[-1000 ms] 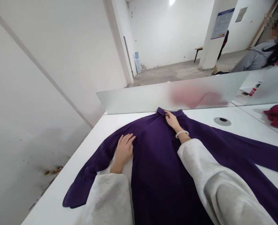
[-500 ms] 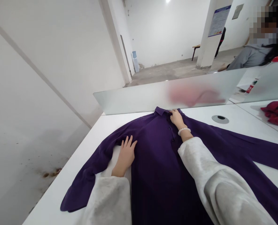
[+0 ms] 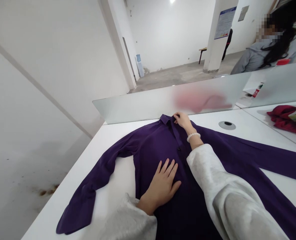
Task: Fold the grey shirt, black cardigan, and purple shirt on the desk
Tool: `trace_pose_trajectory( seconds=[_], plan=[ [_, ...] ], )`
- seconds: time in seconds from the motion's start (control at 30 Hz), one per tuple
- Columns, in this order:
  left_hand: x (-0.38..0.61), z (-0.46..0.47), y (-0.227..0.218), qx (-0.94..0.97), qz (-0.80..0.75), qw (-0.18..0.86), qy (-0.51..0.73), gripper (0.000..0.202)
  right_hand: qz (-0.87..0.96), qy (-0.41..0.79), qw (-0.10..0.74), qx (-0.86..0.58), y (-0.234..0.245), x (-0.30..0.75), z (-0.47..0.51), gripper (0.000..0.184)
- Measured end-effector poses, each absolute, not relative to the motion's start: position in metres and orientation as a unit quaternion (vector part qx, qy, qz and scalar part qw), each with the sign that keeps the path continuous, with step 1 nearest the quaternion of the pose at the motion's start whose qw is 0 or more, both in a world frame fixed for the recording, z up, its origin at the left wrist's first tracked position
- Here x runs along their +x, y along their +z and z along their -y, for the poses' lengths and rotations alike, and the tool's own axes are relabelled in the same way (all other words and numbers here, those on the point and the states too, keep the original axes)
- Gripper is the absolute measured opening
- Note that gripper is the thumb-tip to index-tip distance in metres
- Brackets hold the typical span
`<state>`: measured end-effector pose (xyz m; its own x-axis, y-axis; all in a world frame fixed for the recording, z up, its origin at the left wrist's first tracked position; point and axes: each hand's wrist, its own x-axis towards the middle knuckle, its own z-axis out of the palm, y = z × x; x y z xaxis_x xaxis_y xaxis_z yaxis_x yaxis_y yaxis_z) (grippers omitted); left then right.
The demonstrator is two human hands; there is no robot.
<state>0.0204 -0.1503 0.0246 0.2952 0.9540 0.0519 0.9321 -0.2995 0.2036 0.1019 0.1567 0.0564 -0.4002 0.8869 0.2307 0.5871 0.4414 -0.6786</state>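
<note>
A dark purple long-sleeved shirt (image 3: 153,146) lies spread on the white table (image 3: 120,180), front up, collar toward the divider and sleeves out to both sides. My left hand (image 3: 163,185) rests on the shirt's front with its fingers stretched and spread. At the neck, my right hand (image 3: 183,121) pinches the shirt's edge beside the collar (image 3: 165,119) between thumb and fingers. Below it runs the button placket, with a dark button (image 3: 178,148) showing. The shirt's lower end runs out of view beneath my arms.
A frosted divider (image 3: 133,105) stands along the table's back edge, a blurred reddish shape behind it. To the right are a round cable grommet (image 3: 227,125), a dark red cloth (image 3: 280,116) and a red-and-white marker (image 3: 258,90). Beyond the divider is a person in grey (image 3: 255,56).
My left hand has moved right, from beside the shirt's side seam onto its front. My right hand stays near the collar, now pinching the neck edge slightly farther left. The view has shifted a little.
</note>
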Motion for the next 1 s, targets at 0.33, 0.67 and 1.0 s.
trace_pose_trajectory(
  seconds=[0.33, 0.67, 1.0],
  plan=[
    [0.02, 0.15, 0.023, 0.805, -0.585, 0.05, 0.089, 0.055, 0.824, 0.294, 0.265, -0.406, 0.047, 0.098, -0.154, 0.009],
    [0.021, 0.15, 0.026, 0.801, -0.59, 0.062, 0.079, 0.056, 0.769, 0.316, 0.362, -0.422, 0.011, 0.086, -0.162, 0.044],
    [0.021, 0.146, 0.023, 0.805, -0.587, 0.031, 0.085, 0.055, 0.789, 0.367, 0.339, -0.357, 0.018, 0.098, -0.137, 0.061]
  ],
)
